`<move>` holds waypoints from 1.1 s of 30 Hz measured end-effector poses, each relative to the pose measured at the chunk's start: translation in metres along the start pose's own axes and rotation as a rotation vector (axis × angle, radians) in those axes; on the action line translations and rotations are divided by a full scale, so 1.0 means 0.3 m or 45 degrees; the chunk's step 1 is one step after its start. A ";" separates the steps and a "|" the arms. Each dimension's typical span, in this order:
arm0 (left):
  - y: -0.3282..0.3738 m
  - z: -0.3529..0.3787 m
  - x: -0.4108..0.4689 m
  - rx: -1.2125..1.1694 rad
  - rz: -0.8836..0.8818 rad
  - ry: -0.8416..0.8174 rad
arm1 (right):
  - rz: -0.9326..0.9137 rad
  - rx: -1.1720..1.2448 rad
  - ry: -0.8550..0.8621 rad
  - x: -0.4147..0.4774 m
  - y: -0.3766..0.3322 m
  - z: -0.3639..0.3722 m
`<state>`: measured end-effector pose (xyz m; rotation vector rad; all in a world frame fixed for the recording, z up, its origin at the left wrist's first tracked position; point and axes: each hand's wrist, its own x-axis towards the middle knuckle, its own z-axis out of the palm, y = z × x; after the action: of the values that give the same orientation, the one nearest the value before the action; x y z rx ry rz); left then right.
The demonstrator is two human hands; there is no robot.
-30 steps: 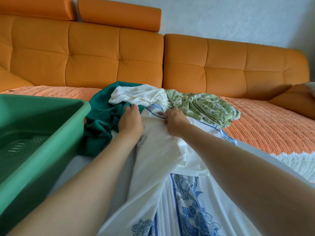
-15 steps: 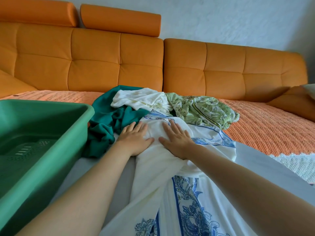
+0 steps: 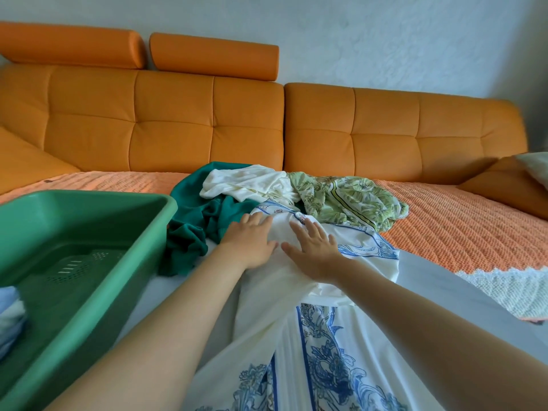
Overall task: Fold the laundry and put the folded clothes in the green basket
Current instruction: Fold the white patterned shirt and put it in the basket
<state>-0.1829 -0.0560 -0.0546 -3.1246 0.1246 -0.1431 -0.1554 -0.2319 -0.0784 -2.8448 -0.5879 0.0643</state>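
Observation:
A long white garment with blue ornamental print (image 3: 311,345) stretches from the bottom of the view up to the laundry pile. My left hand (image 3: 252,244) and my right hand (image 3: 314,250) lie flat side by side on its upper end, fingers straight, pressing the cloth down. Behind them lie a dark green garment (image 3: 201,223), a crumpled white garment (image 3: 246,182) and a green leaf-print garment (image 3: 350,200). The green basket (image 3: 89,262) stands at the left, with a light blue and white folded piece (image 3: 10,315) at its near left corner.
An orange sofa backrest (image 3: 267,129) with two roll cushions runs across the back. An orange knitted cover (image 3: 462,226) with a white lace edge spreads to the right. A grey sheet (image 3: 444,295) lies under the laundry. An orange cushion (image 3: 504,185) sits far right.
One second ago both hands gripped the white garment's top edge with curled fingers. They have since let go and opened flat on the cloth, sliding slightly toward me.

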 end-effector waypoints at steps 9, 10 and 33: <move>0.117 -0.155 -0.327 -0.362 0.000 -0.058 | -0.096 0.148 0.196 -0.379 -0.076 -0.048; 0.119 -0.160 -0.376 -0.384 -0.011 -0.094 | -0.096 0.154 0.190 -0.423 -0.082 -0.046; 0.139 -0.214 -0.771 -0.660 -0.071 -0.291 | -0.244 0.336 0.204 -0.735 -0.154 -0.042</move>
<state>-0.4216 -0.0796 -0.0123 -3.6267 0.0818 0.2950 -0.3745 -0.2809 -0.0561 -2.4991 -0.7524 -0.1103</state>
